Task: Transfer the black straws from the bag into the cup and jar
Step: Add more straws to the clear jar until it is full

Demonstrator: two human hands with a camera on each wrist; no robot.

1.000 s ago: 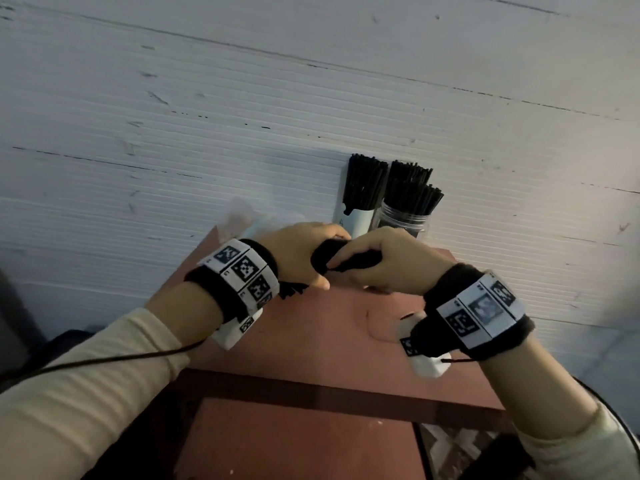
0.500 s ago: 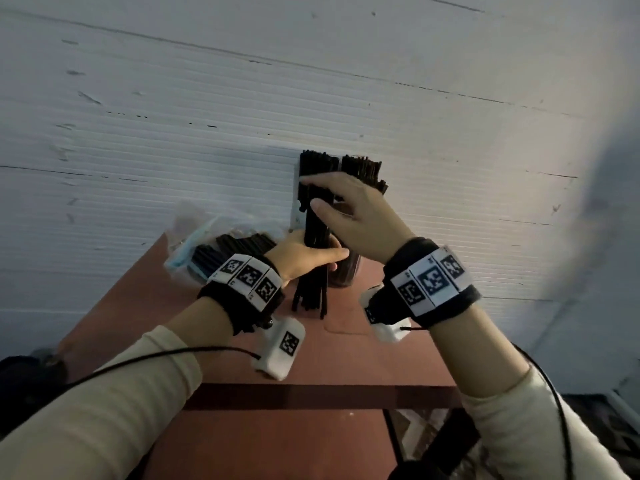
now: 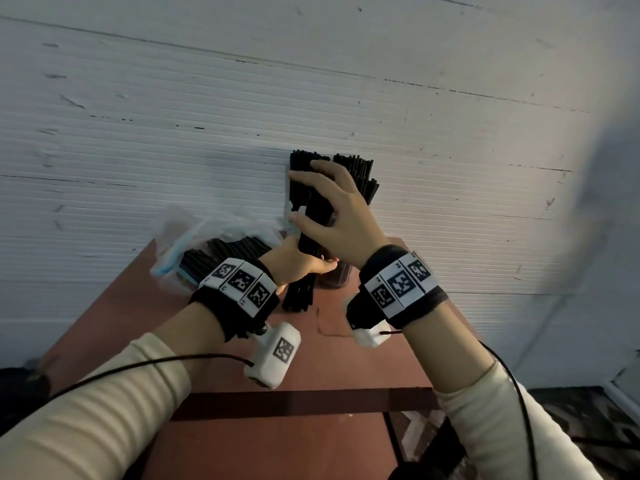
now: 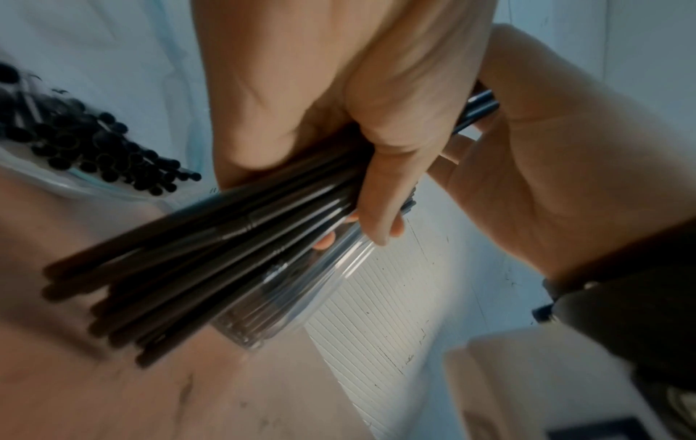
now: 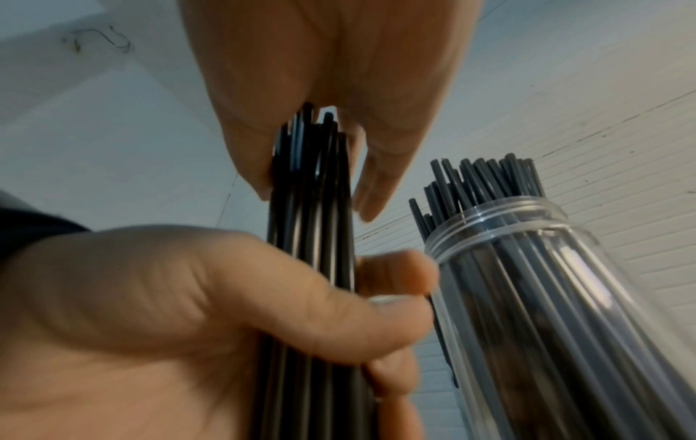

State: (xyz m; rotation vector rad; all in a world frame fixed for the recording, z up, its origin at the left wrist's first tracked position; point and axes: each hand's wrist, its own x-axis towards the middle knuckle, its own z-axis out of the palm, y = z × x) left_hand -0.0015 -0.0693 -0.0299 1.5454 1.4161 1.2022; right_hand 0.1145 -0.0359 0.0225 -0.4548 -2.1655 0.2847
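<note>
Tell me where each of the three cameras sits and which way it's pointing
Head: worn on the head, looking forward and down at the table and white wall; both forearms and wristbands show.
Left wrist: looks along the left hand, which grips the bundle of straws; the bag lies behind.
Right wrist: looks up along the right hand, which holds the bundle's top; the left hand's thumb shows below.
All three share the bundle and the clear jar.

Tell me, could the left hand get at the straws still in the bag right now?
Probably not yet. The left hand grips the upright straw bundle together with the right hand. The bag lies just beside its wrist, mouth open, nothing blocking, so it could likely reach once it lets go.
</note>
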